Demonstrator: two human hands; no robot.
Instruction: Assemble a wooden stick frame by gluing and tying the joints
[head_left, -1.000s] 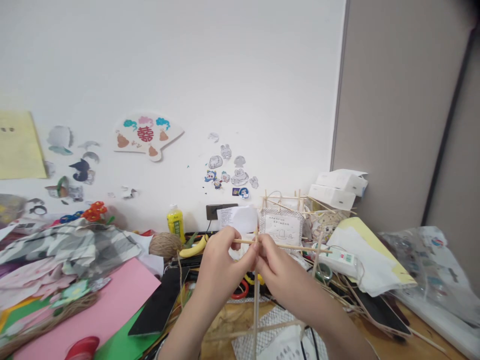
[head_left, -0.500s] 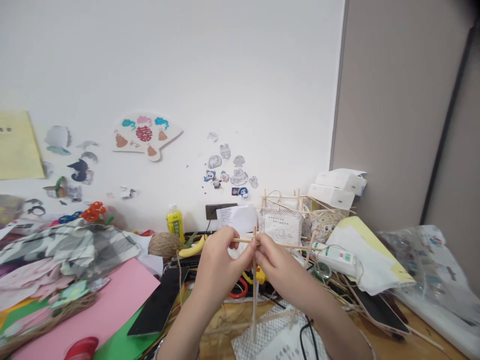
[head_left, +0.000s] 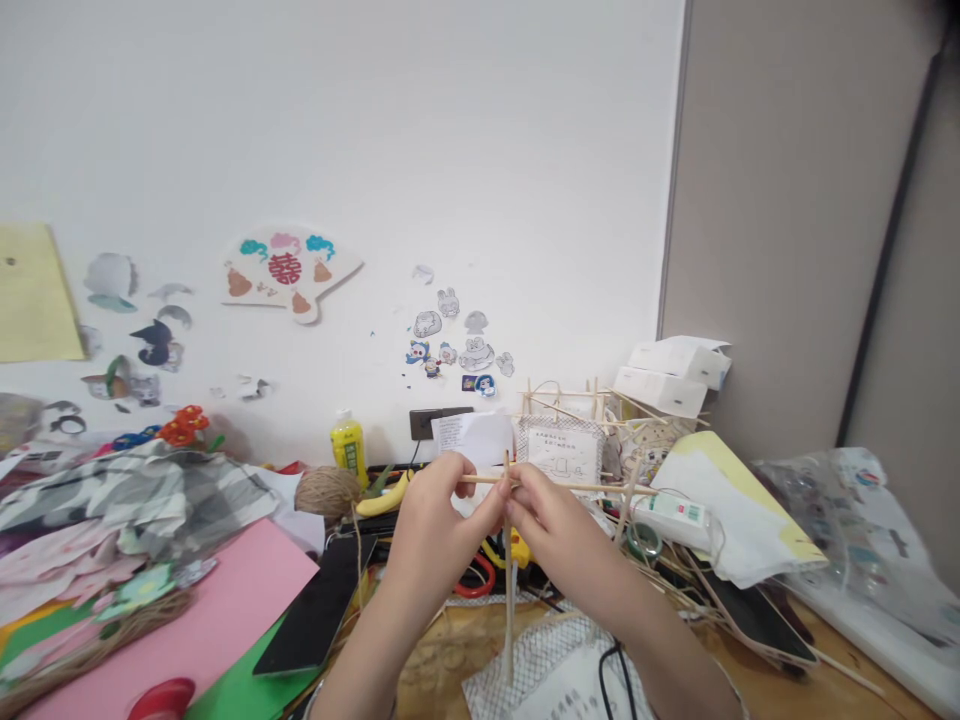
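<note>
A frame of thin wooden sticks hangs in front of me over the cluttered desk. One stick runs upright, another lies crosswise toward the right. My left hand and my right hand meet at the joint where they cross, fingers pinched on the sticks there. A further upright stick joins the crosspiece at its right end. Whether string lies in the fingers is hidden.
A ball of twine, a yellow glue bottle and a toy banana sit behind the hands. Pink paper, a black slab, red scissors handles, white mesh, white boxes and plastic bags crowd the desk.
The view has shifted slightly. The stick frame has risen a little and its lower crosspiece has gone out of sight. Both hands stay pinched at the joint.
</note>
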